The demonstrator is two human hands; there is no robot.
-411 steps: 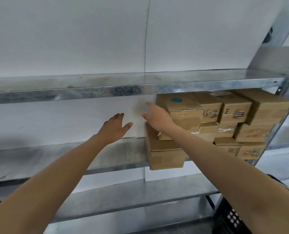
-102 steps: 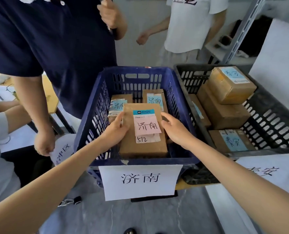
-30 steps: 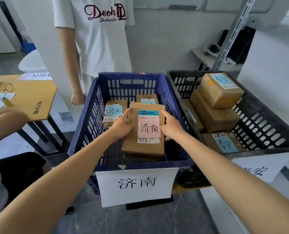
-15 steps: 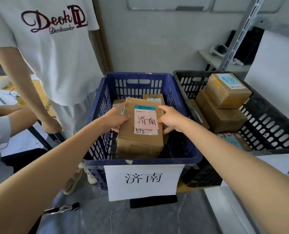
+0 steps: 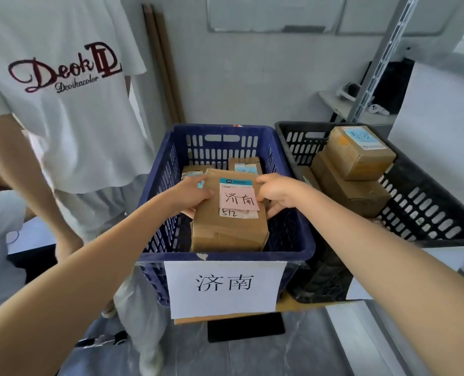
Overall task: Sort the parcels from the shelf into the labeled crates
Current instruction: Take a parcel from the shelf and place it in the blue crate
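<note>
Crates stand side by side: the blue crate point(image 5: 222, 130) carries a white sign point(image 5: 225, 289) on its near wall, and the black crate point(image 5: 426, 213) at its right holds stacked boxes point(image 5: 353, 191). Inside the blue crate, by that near wall, the parcel point(image 5: 228, 229) is gripped at its sides by the left hand point(image 5: 193, 198) and right hand point(image 5: 279, 194), fingers curled. A pink note point(image 5: 239, 200) tops it.

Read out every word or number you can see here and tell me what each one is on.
"济南": white paper sign on the front of the blue crate.
"济南": pink note on the held parcel.
"512": white label under that note.
"DeokDL", "Deoikacolor": white T-shirt.
Too blurred to read: blue label on the top parcel in the black crate.
</note>
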